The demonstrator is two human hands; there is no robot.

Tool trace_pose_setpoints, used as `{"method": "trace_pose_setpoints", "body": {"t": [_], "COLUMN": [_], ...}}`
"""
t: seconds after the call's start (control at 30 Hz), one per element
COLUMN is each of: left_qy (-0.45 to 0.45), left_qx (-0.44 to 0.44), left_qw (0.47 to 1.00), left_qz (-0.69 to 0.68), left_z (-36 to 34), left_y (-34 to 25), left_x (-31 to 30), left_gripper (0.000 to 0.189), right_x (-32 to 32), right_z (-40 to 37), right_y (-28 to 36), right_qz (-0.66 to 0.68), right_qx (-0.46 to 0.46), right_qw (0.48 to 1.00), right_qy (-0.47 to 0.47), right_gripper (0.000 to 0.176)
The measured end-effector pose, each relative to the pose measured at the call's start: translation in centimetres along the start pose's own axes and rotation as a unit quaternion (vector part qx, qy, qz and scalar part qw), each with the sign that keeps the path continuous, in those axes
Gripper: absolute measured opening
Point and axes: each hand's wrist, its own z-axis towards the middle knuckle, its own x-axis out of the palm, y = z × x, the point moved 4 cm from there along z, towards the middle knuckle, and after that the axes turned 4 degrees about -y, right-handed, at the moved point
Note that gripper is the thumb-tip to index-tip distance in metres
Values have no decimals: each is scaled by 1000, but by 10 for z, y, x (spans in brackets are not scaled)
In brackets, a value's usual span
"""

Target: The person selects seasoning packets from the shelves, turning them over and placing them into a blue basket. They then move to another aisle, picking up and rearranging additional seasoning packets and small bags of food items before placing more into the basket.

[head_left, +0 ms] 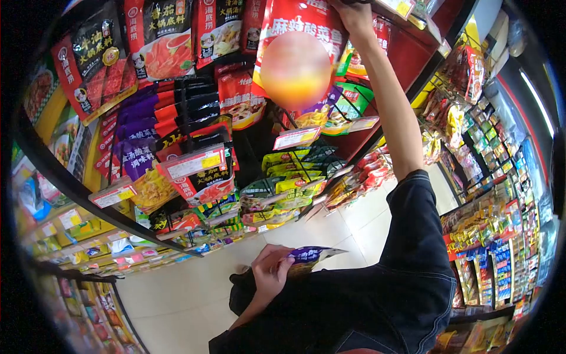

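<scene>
My left hand (271, 270) is low in front of my body, closed on a purple seasoning packet (306, 254) by its edge, the printed side partly covered by my fingers. My right arm stretches up to the rack. My right hand (355, 19) is at the top edge of the view, beside a large red seasoning packet (295, 20) with a blurred round patch on its front. The fingers of that hand are mostly cut off by the frame, so whether they grip the packet does not show.
Black and red hotpot seasoning packets (162, 50) hang along the upper rack. Purple packets (137, 154) and green packets (295, 171) hang lower, behind price tags (296, 137). More stocked shelves (489, 194) line the right side. Pale floor tiles (183, 295) show below.
</scene>
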Motion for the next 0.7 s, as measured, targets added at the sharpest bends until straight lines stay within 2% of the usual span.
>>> {"method": "trace_pose_setpoints", "body": {"t": [0.07,0.17,0.2,0.27,0.3,0.4,0.43,0.47,0.5,0.53,0.57,0.6,0.63,0.67,0.7], "left_qy": [-6,-13,-12,-9,-8,-18,-29,-45,-62,-81,-133,-130,-140,-150,-156], "left_qx": [-2,-24,-33,-38,-40,-29,2,-9,-22,-37,-13,-54,-69,-87,-89], "left_qw": [1000,1000,999,999,999,999,1000,999,998,996,991,990,987,984,982], "left_qz": [8,-1,-7,-1,2,-4,12,12,13,14,-7,7,-21,-49,-63], "left_z": [2,-1,-1,-2,-3,-6,-7,-9,-10,-13,-16,-18,-11,0,8], "left_y": [1,9,11,12,12,9,10,11,10,12,18,25,20,16,24], "left_x": [-1,-1,-1,1,1,4,3,-1,-5,-9,-14,-24,-27,-28,-29], "left_gripper": [13,14,13,13,13,14,15,16,17,18,20,19,19,18,20], "right_x": [11,22,28,36,45,51,48,44,32,19,3,-18,-37,-50,-65], "right_z": [6,3,19,34,34,31,30,21,11,-16,-38,-65,-99,-136,-173], "right_y": [-25,3,-48,-86,-75,-63,-59,-40,-38,41,9,45,75,114,147], "right_qz": [-62,-127,-68,-218,-296,-341,-333,-236,-244,-374,-518,-384,-238,-178,-120], "right_qx": [-12,112,41,-104,-130,-159,-97,-229,-128,76,-182,-273,-64,97,110], "right_qw": [998,984,996,970,945,924,936,939,961,920,834,871,946,948,948], "right_qy": [-11,48,30,-9,-46,-71,-58,-99,-24,87,46,139,209,245,272], "right_gripper": [9,8,10,17,23,27,25,28,36,46,50,30,36,30,33]}}
